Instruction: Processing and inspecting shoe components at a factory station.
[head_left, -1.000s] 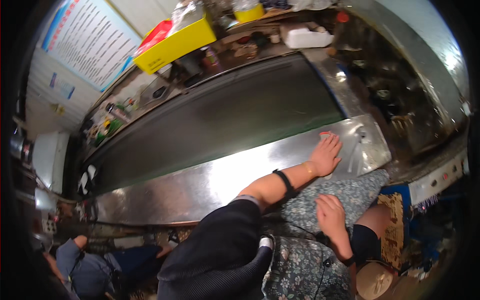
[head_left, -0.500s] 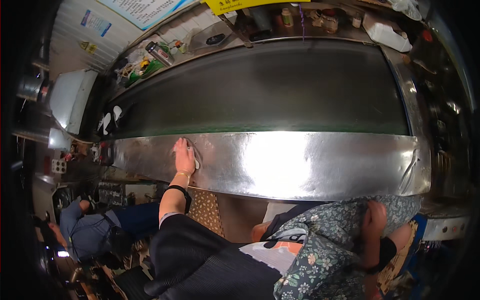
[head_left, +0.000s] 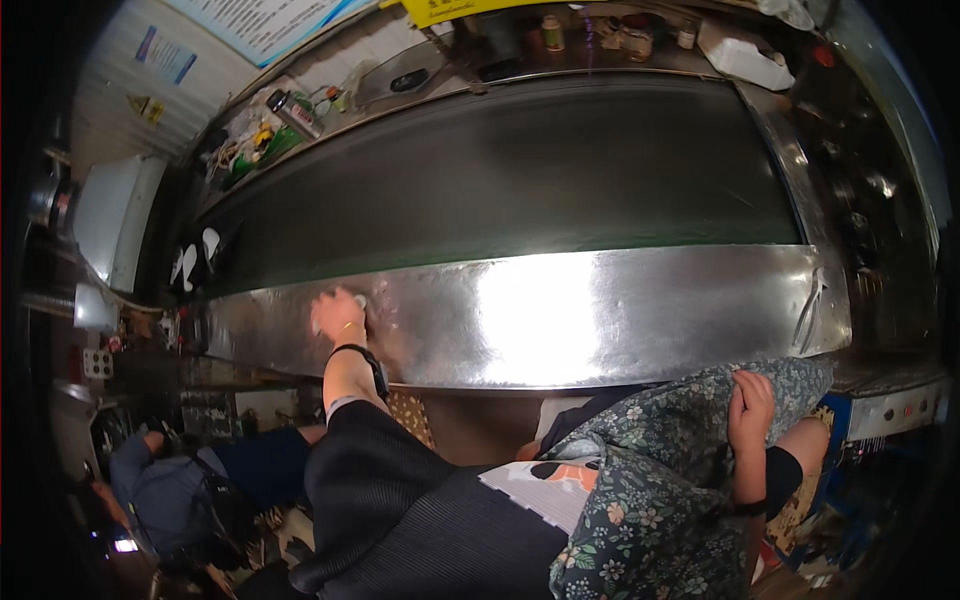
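Note:
My left hand [head_left: 341,314] is on the shiny metal ledge [head_left: 430,320], near its left part, with the fingers bent down. A small pale piece [head_left: 362,301] shows at the edge of the hand; most of it is covered, so its kind is unclear. Beyond the ledge lies a wide dark conveyor belt [head_left: 520,170]. At the belt's left end are several white, sole-shaped pieces [head_left: 211,244]. My right hand [head_left: 750,408] rests against the dark floral apron [head_left: 650,500] on my lap, fingers loosely bent and slightly apart, with nothing visible in it.
A shelf behind the belt carries a steel flask [head_left: 294,114], a tray with a dark object [head_left: 408,80], jars [head_left: 636,42] and a white plastic jug [head_left: 745,58]. A white metal box [head_left: 118,225] stands at the left. Another person [head_left: 165,490] sits at lower left.
My left hand's fingers have gone from stretched out to bent over the pale piece, and the hand has drawn slightly nearer to me. The whole view has shifted a little.

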